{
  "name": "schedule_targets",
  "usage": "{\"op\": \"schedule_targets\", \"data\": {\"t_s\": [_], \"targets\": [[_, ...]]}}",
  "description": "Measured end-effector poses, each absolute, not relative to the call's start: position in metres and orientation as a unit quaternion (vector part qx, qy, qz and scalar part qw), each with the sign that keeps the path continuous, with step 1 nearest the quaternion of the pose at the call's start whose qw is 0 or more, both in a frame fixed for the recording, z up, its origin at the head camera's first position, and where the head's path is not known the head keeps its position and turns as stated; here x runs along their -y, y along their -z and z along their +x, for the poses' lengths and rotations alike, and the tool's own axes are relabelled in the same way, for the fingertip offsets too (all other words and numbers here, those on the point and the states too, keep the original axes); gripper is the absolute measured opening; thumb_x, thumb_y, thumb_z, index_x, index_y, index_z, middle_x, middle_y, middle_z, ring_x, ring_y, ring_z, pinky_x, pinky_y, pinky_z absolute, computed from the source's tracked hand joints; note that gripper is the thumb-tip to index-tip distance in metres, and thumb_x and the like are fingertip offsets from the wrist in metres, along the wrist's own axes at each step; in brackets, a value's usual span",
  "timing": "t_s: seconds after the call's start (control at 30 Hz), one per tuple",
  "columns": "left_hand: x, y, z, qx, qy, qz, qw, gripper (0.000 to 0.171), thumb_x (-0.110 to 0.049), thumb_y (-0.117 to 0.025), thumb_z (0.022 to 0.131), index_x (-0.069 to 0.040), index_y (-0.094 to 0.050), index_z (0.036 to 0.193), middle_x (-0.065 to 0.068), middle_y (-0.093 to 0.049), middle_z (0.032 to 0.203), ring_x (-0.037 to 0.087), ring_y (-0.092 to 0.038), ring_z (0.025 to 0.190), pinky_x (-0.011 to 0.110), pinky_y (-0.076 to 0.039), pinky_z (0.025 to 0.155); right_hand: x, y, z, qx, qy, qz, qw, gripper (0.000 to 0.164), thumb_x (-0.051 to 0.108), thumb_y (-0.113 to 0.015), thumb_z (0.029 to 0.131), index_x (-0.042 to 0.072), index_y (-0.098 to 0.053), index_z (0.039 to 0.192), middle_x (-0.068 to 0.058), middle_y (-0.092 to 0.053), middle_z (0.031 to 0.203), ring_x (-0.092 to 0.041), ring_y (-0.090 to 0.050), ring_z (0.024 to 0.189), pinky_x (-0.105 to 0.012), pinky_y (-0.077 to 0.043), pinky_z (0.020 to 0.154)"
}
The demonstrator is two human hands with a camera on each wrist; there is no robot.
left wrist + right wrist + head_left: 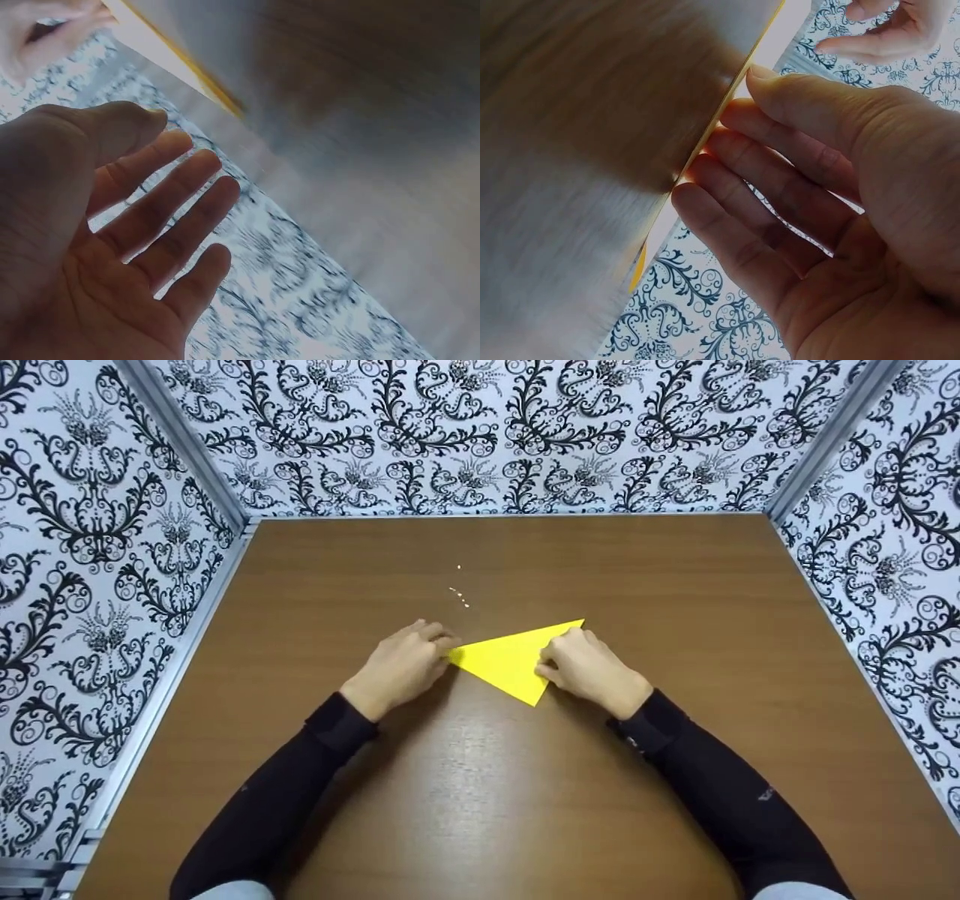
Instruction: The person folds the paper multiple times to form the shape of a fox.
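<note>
A yellow sheet of paper [499, 660], triangular in outline, lies on the table. My right hand [591, 666] is over its right side; in the right wrist view the fingertips [686, 196] and thumb rest along the thin yellow edge, with the fingers fairly straight and spread. Beside the paper's left corner is my left hand [405, 666]. The left wrist view shows that hand's fingers [169, 225] loosely extended and apart, with nothing between them and the thumb. Whether its fingertips touch the corner is hard to tell.
Several tiny white marks [460, 598] show on the brown wooden table [337, 570] beyond the paper. Panels with a black-and-white scroll pattern [465, 435] enclose the table at the back and both sides, with metal rails [184, 442] at the corners.
</note>
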State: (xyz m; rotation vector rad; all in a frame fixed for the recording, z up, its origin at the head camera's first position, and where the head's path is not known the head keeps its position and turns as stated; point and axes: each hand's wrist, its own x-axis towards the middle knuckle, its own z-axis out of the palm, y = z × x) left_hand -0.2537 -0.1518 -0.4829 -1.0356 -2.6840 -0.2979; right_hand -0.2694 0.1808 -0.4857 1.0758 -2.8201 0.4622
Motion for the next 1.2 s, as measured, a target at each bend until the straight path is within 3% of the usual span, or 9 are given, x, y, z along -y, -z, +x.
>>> {"op": "schedule_targets", "data": {"t_s": [0.17,0.43,0.57,0.73,1.0,1.2], "targets": [[0.121,0.481,-0.254,0.908,0.127,-0.388,0.099,0.024,-0.009,-0.083,0.108,-0.010,-0.087,0.131,0.015,-0.083,0.136,0.037,-0.081,0.119,0.050,-0.072,0.098,-0.181,0.486,-0.268,0.921,-0.153,0.354,0.048,0.031,0.008,-0.089,0.102,0.010,-0.074,0.075,0.007,-0.049,0.068,-0.008,-0.038,0.061,-0.025,-0.035,0.058],[0.083,0.480,-0.259,0.915,0.102,-0.389,0.043,0.024,-0.016,-0.082,0.110,-0.015,-0.089,0.133,0.011,-0.082,0.139,0.034,-0.078,0.126,0.050,-0.073,0.095,-0.182,0.483,-0.270,0.921,-0.165,0.352,0.024,0.019,0.010,-0.090,0.102,0.009,-0.081,0.085,0.001,-0.067,0.075,-0.012,-0.050,0.066,-0.030,-0.046,0.064],[0.075,0.482,-0.261,0.920,0.083,-0.383,0.023,0.024,-0.018,-0.086,0.108,-0.013,-0.089,0.132,0.012,-0.081,0.141,0.035,-0.078,0.123,0.051,-0.074,0.094,-0.184,0.482,-0.271,0.921,-0.171,0.349,0.022,0.009,0.010,-0.092,0.101,0.007,-0.087,0.094,-0.003,-0.080,0.085,-0.013,-0.058,0.070,-0.033,-0.053,0.067],[0.071,0.485,-0.262,0.921,0.078,-0.382,0.005,0.027,-0.019,-0.088,0.107,-0.011,-0.088,0.133,0.014,-0.081,0.142,0.035,-0.077,0.125,0.050,-0.073,0.098,-0.186,0.484,-0.270,0.920,-0.177,0.349,0.022,0.005,0.009,-0.092,0.101,0.006,-0.089,0.099,-0.006,-0.084,0.092,-0.015,-0.063,0.073,-0.035,-0.058,0.070],[0.072,0.490,-0.263,0.919,0.085,-0.386,0.014,0.019,-0.020,-0.088,0.107,-0.013,-0.089,0.125,0.012,-0.082,0.140,0.034,-0.079,0.127,0.051,-0.072,0.102,-0.188,0.486,-0.271,0.922,-0.180,0.341,0.032,0.011,0.016,-0.092,0.102,0.005,-0.089,0.105,-0.009,-0.085,0.102,-0.024,-0.074,0.085,-0.045,-0.066,0.076],[0.072,0.491,-0.265,0.917,0.076,-0.390,0.023,0.017,-0.023,-0.089,0.107,-0.015,-0.089,0.123,0.011,-0.082,0.142,0.032,-0.079,0.134,0.053,-0.068,0.114,-0.198,0.486,-0.280,0.933,-0.176,0.312,0.040,0.037,0.024,-0.094,0.102,-0.001,-0.085,0.127,-0.020,-0.080,0.126,-0.040,-0.077,0.113,-0.053,-0.071,0.095]]}}
